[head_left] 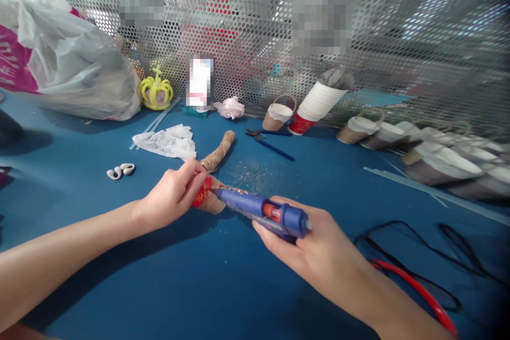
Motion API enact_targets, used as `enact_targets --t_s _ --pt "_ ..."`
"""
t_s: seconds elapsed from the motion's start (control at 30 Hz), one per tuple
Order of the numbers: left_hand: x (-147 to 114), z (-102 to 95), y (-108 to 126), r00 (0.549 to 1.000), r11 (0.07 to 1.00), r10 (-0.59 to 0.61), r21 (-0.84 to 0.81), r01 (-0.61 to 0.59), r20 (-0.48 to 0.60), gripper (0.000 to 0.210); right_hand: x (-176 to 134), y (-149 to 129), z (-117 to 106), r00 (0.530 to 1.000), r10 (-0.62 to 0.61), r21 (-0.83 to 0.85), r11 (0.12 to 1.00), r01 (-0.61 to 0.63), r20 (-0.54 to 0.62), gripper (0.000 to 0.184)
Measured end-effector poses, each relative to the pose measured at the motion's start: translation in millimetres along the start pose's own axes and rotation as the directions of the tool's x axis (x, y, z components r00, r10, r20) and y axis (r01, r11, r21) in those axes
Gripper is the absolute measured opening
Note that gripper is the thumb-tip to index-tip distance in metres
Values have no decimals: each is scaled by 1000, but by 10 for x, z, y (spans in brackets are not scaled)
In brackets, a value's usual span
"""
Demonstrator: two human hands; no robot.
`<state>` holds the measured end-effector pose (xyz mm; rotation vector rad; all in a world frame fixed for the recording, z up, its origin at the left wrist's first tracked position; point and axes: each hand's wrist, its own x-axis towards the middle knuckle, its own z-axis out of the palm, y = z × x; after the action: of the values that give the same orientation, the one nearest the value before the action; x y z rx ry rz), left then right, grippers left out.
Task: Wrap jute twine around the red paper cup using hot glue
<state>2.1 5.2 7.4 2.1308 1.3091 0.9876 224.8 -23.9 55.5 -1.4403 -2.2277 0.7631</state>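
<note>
A blue counter spreads out before a perforated metal screen, through whose holes blurred shapes show. Against it, from the left, are a bulging plastic bag, a yellow crown ornament, an upright phone, a crumpled pale-pink bundle, a small handled cup basket and a leaning stack of paper cups. More brown-wrapped cups line the right side. Nearer lie white lacy fabric, pliers with spread handles and a twine-wound roll; pale crumbs dot the surface beside them. A black cord and a red tube lie at the lower right.

The left hand is nearly closed, thumb and fingers pinching the rim end of a red paper cup partly wound in twine, tipped on its side near mid-counter, just below the roll. The right hand is wrapped around a blue glue gun, its nozzle at the cup's twine; whether the tip touches is unclear.
</note>
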Motion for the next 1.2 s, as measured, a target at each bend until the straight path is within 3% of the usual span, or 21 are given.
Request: enact_targets --t_s 0.2,0.3,0.47,0.67,0.83,1.03,1.2 --pt "-18 -9 -5 999 999 49 3 -49 -5 11 -10 -13 -6 1000 4 5 1000 -4 6 16" --pt "-20 -8 -9 999 999 46 14 -46 -17 11 -13 -9 -3 998 -53 12 999 53 40 17" --pt "-15 0 -13 999 999 49 -7 -49 -13 12 5 -6 -5 999 -37 -14 999 37 -13 16" --pt "-20 -2 -16 999 999 32 16 -32 -17 13 -12 -5 7 996 -86 -3 996 86 18 15" --pt "-17 6 -19 1000 1000 17 10 -17 -9 13 -13 -1 12 997 -79 -19 997 79 -13 16" --pt "-14 14 -13 1000 1000 -25 16 25 -8 14 -33 -33 -1 996 -71 1 997 71 50 11" --pt "-17 -10 4 999 999 44 23 -43 -2 13 -21 -23 -10 999 -10 -7 1000 10 31 18"
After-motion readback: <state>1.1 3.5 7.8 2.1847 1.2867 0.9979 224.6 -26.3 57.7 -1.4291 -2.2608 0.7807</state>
